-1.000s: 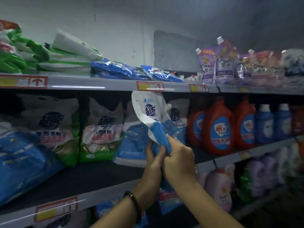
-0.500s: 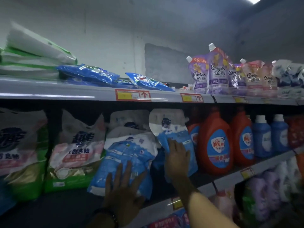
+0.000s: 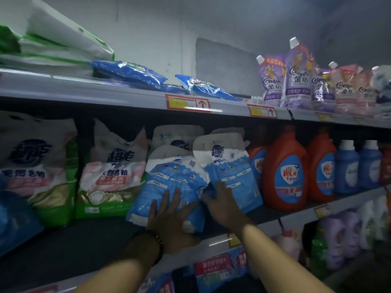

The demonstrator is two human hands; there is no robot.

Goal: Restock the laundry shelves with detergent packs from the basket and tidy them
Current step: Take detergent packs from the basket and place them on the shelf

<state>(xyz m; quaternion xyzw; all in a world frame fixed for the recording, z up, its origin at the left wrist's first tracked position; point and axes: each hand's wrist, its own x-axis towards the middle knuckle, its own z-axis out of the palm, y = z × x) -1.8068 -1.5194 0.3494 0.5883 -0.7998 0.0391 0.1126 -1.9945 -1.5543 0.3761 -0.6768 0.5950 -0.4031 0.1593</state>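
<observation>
Left hand (image 3: 169,216) presses the leaning blue detergent pack (image 3: 169,182), right hand (image 3: 223,205) the neighbouring pack (image 3: 230,166), fingers flat, grasping nothing; push low and evenly to square both.

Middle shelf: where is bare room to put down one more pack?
Bare front strip of the middle shelf, before the green-and-pink packs, left of the left hand. Crowded from the blue-and-white packs to the orange bottles.

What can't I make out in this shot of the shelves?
Head view:
- Basket: out of frame.
- Rear pack: only its top shows behind the left blue pack.
- Price tags: print blurred.
- The left blue pack's bottom edge: partly covered by the left hand.
- Far-left bag: cut off by the frame edge.
</observation>
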